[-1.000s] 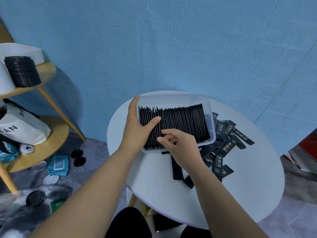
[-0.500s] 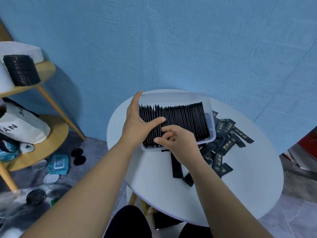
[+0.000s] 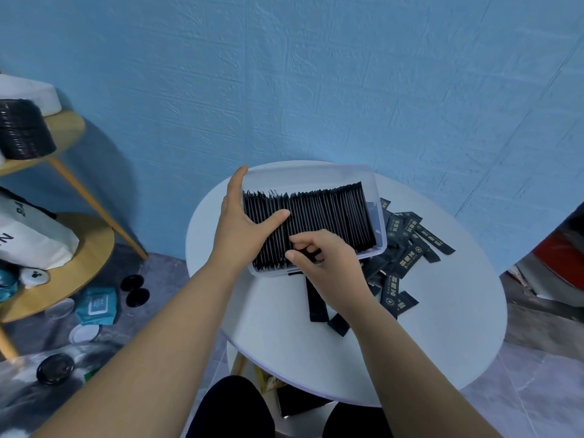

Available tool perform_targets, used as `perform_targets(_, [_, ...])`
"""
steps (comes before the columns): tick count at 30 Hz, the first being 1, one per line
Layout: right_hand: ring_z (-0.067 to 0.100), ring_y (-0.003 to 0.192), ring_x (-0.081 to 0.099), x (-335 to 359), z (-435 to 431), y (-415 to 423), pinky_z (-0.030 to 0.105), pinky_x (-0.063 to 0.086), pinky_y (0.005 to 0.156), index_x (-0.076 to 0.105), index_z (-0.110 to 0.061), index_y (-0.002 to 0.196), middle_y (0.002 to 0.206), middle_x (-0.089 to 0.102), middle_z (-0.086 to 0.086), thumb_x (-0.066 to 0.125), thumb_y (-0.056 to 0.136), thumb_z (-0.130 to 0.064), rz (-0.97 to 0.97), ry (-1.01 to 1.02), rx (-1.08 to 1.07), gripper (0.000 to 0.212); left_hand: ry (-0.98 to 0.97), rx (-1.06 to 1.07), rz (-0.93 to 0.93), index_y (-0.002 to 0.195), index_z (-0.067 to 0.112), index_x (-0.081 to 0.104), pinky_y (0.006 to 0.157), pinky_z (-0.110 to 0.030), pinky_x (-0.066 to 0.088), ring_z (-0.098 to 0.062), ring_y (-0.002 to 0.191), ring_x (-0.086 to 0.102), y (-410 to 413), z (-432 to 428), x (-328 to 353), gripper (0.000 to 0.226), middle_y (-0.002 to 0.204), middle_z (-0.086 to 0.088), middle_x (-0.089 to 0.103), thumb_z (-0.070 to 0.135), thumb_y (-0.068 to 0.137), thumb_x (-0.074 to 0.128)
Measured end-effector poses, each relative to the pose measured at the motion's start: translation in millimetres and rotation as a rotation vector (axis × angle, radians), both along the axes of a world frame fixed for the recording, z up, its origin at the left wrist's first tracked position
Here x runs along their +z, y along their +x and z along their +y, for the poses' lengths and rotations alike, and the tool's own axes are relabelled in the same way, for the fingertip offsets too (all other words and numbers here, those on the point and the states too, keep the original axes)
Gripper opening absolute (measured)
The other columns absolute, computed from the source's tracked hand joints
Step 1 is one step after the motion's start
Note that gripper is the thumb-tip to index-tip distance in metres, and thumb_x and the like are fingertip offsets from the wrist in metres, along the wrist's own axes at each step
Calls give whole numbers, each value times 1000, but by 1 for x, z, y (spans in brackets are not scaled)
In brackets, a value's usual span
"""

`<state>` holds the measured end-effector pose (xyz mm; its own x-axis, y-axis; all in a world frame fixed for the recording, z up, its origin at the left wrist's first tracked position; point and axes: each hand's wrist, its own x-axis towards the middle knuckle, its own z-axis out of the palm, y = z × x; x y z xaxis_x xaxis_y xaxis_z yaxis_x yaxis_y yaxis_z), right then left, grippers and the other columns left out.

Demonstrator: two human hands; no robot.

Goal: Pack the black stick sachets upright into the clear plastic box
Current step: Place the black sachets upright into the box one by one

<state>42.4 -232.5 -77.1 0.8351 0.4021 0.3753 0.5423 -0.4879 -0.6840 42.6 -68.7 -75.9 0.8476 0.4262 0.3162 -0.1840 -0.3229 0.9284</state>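
1. Head view: the clear plastic box (image 3: pixel 309 177) sits on the round white bench (image 3: pixel 442 311), toward its 11 o'clock side. It is packed with a row of black stick sachets (image 3: pixel 328 216) standing upright.
2. The left hand (image 3: pixel 243 229) is at the box's 9 o'clock end. Its straight fingers lie along the outer wall and its thumb lies flat across the sachet tops, clasping nothing.
3. The right hand (image 3: pixel 328 263) is at the box's 6 o'clock edge, its curled fingers pinching sachets in the row.
4. The loose sachets (image 3: pixel 407 248) lie heaped on the bench from 3 to 5 o'clock of the box.
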Motion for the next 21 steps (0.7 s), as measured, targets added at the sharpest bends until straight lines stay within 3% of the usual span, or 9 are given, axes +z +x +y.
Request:
perform_targets(2, [6, 93, 54, -5, -20, -4, 17, 44, 84, 67, -19, 99, 94, 57, -18, 66, 85, -21, -181, 47, -70, 14, 8, 0, -21, 139, 50, 21, 114, -37, 30, -6, 135, 33, 1, 1, -2, 92, 147, 8, 34, 41, 69, 80])
perform_targets(4, [8, 96, 54, -11, -48, -6, 16, 43, 86, 67, -19, 96, 96, 56, -19, 66, 86, -18, -244, 58, -216, 10, 14, -1, -34, 142, 45, 20, 114, -29, 24, 0, 134, 28, 2, 1, -2, 93, 147, 12, 30, 35, 72, 80])
perform_targets(7, [13, 118, 45, -21, -89, -5, 25, 36, 101, 60, -22, 117, 122, 53, -8, 61, 88, -29, -93, -106, -362, 30, 16, -12, -29, 144, 42, 19, 108, -21, 21, 4, 131, 24, 2, 1, -1, 92, 141, 19, 27, 32, 75, 78])
perform_targets(10, [14, 139, 18, -31, -107, -7, 29, 17, 112, 37, -29, 140, 150, 25, -9, 51, 89, -47, 125, -336, -306, 56, 10, -5, -16, 145, 41, 18, 105, -18, 20, 8, 125, 21, 3, 1, 1, 91, 135, 21, 25, 31, 76, 77])
perform_targets(12, [12, 143, 6, -39, -108, -10, 34, 9, 117, 25, -38, 144, 154, 9, -17, 40, 88, -62, 149, -517, -231, 63, 8, 5, -13, 145, 40, 19, 104, -17, 20, 7, 124, 22, 4, 1, 1, 92, 137, 19, 26, 31, 76, 78])
perform_targets(14, [10, 143, 4, -43, -107, -13, 35, 7, 118, 27, -44, 141, 152, 11, -22, 27, 82, -73, 91, -634, -171, 66, 9, 18, -9, 145, 41, 19, 104, -18, 21, 6, 122, 24, 4, 1, 2, 92, 141, 13, 29, 31, 75, 78])
perform_targets(18, [7, 138, 19, -40, -121, -14, 24, 13, 113, 45, -41, 131, 142, 31, -21, 48, 92, -46, 59, -541, -94, 39, 13, 27, -1, 145, 40, 19, 104, -18, 21, 5, 123, 25, 3, 1, 2, 93, 147, 6, 29, 32, 74, 79])
perform_targets(21, [16, 141, 19, -38, -136, -16, 33, 17, 116, 45, -36, 132, 141, 33, -15, 58, 88, -39, 74, -438, -193, 45, 13, 27, -9, 146, 39, 18, 104, -18, 19, 5, 126, 23, 3, 1, 2, 94, 148, 7, 27, 32, 74, 79])
